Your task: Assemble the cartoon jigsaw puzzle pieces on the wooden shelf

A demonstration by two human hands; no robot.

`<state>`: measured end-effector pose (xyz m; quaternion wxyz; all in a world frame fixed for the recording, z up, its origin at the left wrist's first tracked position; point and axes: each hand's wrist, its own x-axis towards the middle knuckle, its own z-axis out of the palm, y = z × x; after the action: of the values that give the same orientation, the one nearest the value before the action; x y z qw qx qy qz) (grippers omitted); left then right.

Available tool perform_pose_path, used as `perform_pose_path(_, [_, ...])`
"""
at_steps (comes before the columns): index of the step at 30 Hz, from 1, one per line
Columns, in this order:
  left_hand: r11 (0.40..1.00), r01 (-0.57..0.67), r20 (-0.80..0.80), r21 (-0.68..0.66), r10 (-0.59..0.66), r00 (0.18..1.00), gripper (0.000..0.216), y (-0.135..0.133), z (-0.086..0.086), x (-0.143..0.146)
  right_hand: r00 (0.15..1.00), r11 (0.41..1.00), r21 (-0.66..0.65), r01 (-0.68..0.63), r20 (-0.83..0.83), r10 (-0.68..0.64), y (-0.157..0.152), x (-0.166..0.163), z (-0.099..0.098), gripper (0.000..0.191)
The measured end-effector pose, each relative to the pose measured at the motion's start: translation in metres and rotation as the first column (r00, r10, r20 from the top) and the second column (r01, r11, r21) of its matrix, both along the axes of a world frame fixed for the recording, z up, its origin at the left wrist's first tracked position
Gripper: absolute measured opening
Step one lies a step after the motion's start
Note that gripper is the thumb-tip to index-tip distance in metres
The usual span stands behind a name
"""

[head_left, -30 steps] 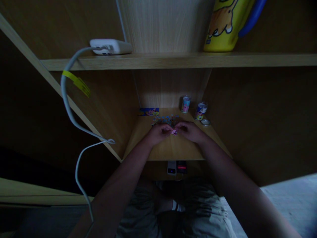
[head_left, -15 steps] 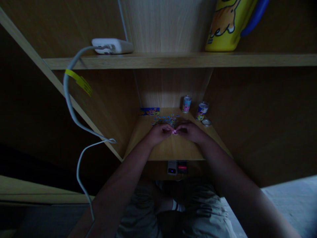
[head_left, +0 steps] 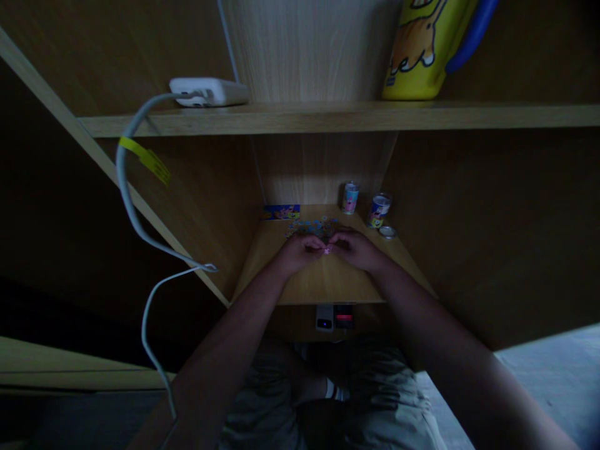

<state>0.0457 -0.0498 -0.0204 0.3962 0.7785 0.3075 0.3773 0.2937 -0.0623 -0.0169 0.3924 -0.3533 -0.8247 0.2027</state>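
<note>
Slightly closer together than half a second ago, the left hand (head_left: 302, 251) and right hand (head_left: 352, 247) meet low over the lower shelf (head_left: 323, 284). Thumb and fingers of each are pinched on a small pink puzzle piece (head_left: 327, 250), now more covered by the fingertips. Just behind them lie loose puzzle pieces (head_left: 312, 225), the near ones partly hidden by the hands. A picture card (head_left: 284, 212) is at the back left; at the back right stand a light blue can (head_left: 350, 199) and a dark blue can (head_left: 379, 211), with a round lid (head_left: 387, 232) beside the second. Overhead, the upper shelf (head_left: 300, 119) bears a white box (head_left: 210, 92) and a yellow mug (head_left: 415, 62). A white cable (head_left: 125, 181) hangs from the box, its lower end crossing before the left forearm. Beneath the lower shelf sits a grey device (head_left: 324, 317).
</note>
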Motion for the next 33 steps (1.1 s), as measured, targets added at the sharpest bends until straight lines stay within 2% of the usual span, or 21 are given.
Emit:
perform_pose_path(4, [0.997, 0.011, -0.052, 0.082, -0.007, 0.999, 0.015, 0.0, 0.001, -0.001, 0.999, 0.999, -0.047, -0.02, -0.034, 0.018, 0.001, 0.0, -0.002, 0.03])
perform_pose_path(7, [0.972, -0.006, -0.087, 0.236, 0.027, 0.996, 0.01, 0.004, 0.002, -0.003, 0.995, 0.995, -0.028, -0.099, -0.012, 0.099, 0.002, 0.001, -0.003, 0.033])
perform_pose_path(11, [0.919, 0.012, -0.147, 0.394, 0.051, 0.988, 0.025, 0.011, 0.001, -0.005, 0.98, 0.979, -0.023, -0.201, 0.005, 0.201, 0.004, 0.0, -0.006, 0.036])
perform_pose_path(17, [0.893, 0.109, -0.228, 0.436, -0.008, 0.974, 0.031, 0.012, -0.003, -0.002, 0.989, 0.989, -0.02, -0.149, 0.021, 0.15, 0.008, 0.001, -0.007, 0.037])
perform_pose_path(23, [0.884, 0.116, -0.259, 0.452, 0.006, 0.966, 0.019, 0.009, -0.001, -0.002, 0.998, 0.998, 0.011, -0.059, 0.01, 0.059, 0.007, 0.001, -0.007, 0.035])
perform_pose_path(29, [0.894, 0.118, -0.257, 0.431, -0.004, 0.967, 0.007, 0.006, 0.004, -0.002, 0.999, 0.997, 0.058, 0.051, 0.015, -0.052, 0.01, 0.005, -0.01, 0.024])
perform_pose_path(33, [0.894, 0.114, -0.249, 0.434, -0.003, 0.969, 0.009, 0.001, 0.011, 0.0, 0.994, 0.99, 0.115, 0.084, 0.065, -0.092, 0.014, 0.01, -0.013, 0.017])
